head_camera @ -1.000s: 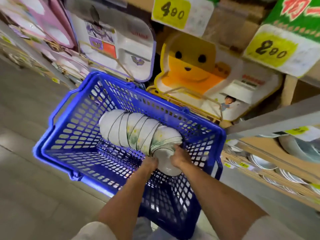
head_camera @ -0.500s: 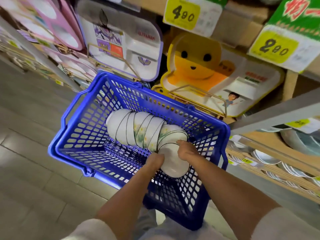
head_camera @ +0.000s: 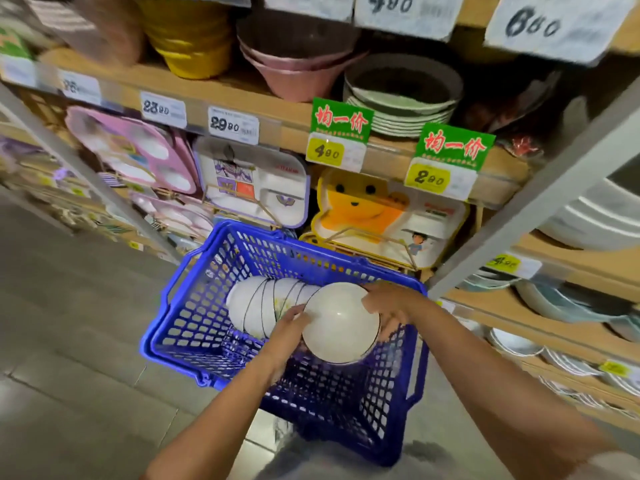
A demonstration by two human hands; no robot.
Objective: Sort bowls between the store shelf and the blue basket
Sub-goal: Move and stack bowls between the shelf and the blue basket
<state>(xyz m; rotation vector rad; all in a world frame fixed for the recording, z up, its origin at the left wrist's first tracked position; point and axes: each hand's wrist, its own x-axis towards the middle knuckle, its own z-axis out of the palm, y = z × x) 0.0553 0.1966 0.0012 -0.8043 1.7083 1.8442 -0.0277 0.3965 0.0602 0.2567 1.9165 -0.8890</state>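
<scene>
I have one white bowl held between both hands at the centre of the frame, inside the blue basket and above its mesh floor. My left hand grips its left edge. My right hand curls over the upper right edge, close to the basket's far wall. Neither hand has anything else in it. The bowl's round face is turned toward the camera, and it sits at the near end of the row of bowls, which lie nested on their sides across the basket. I cannot tell whether it touches the next one.

I judge the step to be freeing this bowl from the row and carrying it to the store shelf at the right of the frame, where pale dishes already sit.

To do it well, I would:
- draw the bowl out along the line of the row, not sideways, so the next bowl is not dragged or rolled
- hold opposite edges, since a glazed bowl is likely slick
- lift above the basket's right wall before swinging right
- watch the grey upright post on the way
</scene>
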